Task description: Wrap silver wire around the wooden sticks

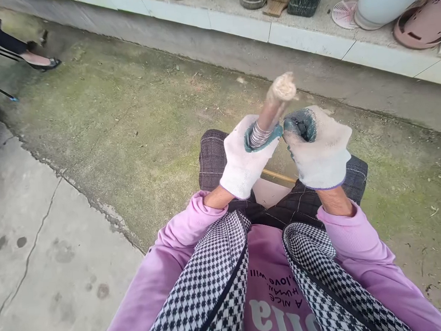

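Note:
My left hand [251, 155], in a white work glove with a green coated palm, is wrapped round a thick wooden stick [271, 113]. The stick tilts up and away, its pale, rough-cut end uppermost. Several turns of thin silvery wire [258, 136] circle it just above my grip. Close by on the right, my right hand [317, 143] wears a matching glove, its coating darkly stained, and is closed in a fist. Whatever those fingers hold, if anything, is hidden. The lower part of the stick is out of sight behind my left hand.
Mossy concrete ground [132, 120] surrounds my knees, with a thin yellow rod [278, 175] between them. A tiled ledge [237, 25] ahead carries a dark container [303, 1], a white bucket [384, 5] and a pink container [423, 21]. Another person's foot [41, 60] is at upper left.

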A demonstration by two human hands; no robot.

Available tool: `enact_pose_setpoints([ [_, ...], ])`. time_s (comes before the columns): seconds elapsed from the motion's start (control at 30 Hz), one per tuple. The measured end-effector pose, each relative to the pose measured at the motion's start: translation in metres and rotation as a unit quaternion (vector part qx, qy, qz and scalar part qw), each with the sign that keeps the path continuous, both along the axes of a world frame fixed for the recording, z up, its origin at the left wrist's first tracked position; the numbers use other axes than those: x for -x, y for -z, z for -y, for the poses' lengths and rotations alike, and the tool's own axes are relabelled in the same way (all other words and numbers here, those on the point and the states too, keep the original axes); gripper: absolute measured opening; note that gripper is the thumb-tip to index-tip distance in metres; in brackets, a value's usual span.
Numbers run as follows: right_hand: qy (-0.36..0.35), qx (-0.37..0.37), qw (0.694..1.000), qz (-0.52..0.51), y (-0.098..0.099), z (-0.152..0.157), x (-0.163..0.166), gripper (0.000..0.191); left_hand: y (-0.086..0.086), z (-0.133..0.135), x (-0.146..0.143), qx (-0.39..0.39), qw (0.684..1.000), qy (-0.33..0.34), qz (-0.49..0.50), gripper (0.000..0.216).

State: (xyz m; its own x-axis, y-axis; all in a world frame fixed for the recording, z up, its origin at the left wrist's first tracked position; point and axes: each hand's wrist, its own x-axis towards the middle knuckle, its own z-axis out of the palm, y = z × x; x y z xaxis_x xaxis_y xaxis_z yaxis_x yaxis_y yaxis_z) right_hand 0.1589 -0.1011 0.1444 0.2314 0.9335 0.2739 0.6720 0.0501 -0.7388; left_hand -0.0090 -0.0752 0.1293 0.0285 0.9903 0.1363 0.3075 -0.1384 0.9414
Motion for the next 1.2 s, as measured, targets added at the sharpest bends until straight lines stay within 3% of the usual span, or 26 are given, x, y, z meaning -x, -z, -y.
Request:
enact_pose_setpoints([
  [0.2,-0.017,0.026,0.999,0.016,-0.006,0.001,-0.004,0.022,-0.005,-0.015,0.015,-0.113,0.991,0.024,-0.06,0.018],
  [0.47,-0.001,0.02,1.0,0.009,-0.01,0.005,-0.004,0.018,-0.014,-0.002,0.009,-0.092,0.994,0.044,-0.045,0.017],
  [0.57,-0.024,-0.004,1.0,-0.009,-0.012,0.006,-0.004,0.011,-0.016,0.001,0.01,-0.091,0.994,0.04,-0.034,0.016],
  [0.7,-0.046,-0.025,0.998,-0.045,-0.013,0.009,-0.006,0.015,-0.018,-0.005,0.013,-0.088,0.995,0.036,-0.03,0.018],
  [0.87,-0.039,0.015,0.999,-0.015,-0.011,0.008,-0.005,0.012,-0.018,-0.007,0.013,-0.088,0.994,0.054,-0.041,0.018],
  [1.03,0.036,-0.01,0.999,0.025,-0.009,0.006,0.005,0.007,-0.019,0.004,0.006,-0.013,0.998,0.06,0.001,0.02],
  [1.2,0.028,-0.046,0.988,-0.142,0.004,0.0,0.007,0.019,-0.014,0.001,-0.001,0.128,0.981,0.056,0.134,0.022],
])
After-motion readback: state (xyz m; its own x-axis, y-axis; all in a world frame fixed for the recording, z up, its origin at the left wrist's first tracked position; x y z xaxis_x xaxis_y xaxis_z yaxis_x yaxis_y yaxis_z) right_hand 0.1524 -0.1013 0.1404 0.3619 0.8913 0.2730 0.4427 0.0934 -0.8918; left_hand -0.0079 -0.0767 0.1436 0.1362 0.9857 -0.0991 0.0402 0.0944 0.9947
